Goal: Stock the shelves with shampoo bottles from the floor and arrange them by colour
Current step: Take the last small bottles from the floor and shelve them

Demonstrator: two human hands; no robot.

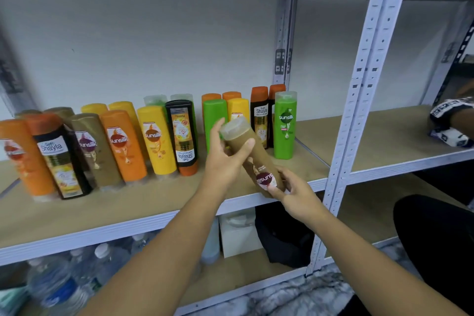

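Brown Sunsilk bottle [259,159] held in both hands over the front of the middle shelf [128,202], off the board, tilted with its translucent cap [234,128] up and away, label reading upside down. Left hand [225,159]: grip clamped round the upper body just below the cap, thumb across the front. Right hand [295,195]: grip clamped on the lower end, thumb on the maroon label. Behind it, bottles stand in rows on the shelf: orange bottle [23,159] far left, then black Safi Shayla bottle [61,161], another brown Sunsilk [92,151], orange Sunsilk [123,146], yellow Sunsilk [156,141], an inverted Safi Shayla [183,136], plain green bottle [215,120], and green Sunsilk [285,126] by the upright. Colours mixed. Lower shelf: water bottles [56,282], white box [238,233], black bag [284,238]. Another person's patterned sleeve [448,113] rests on the next bay's shelf, right edge.
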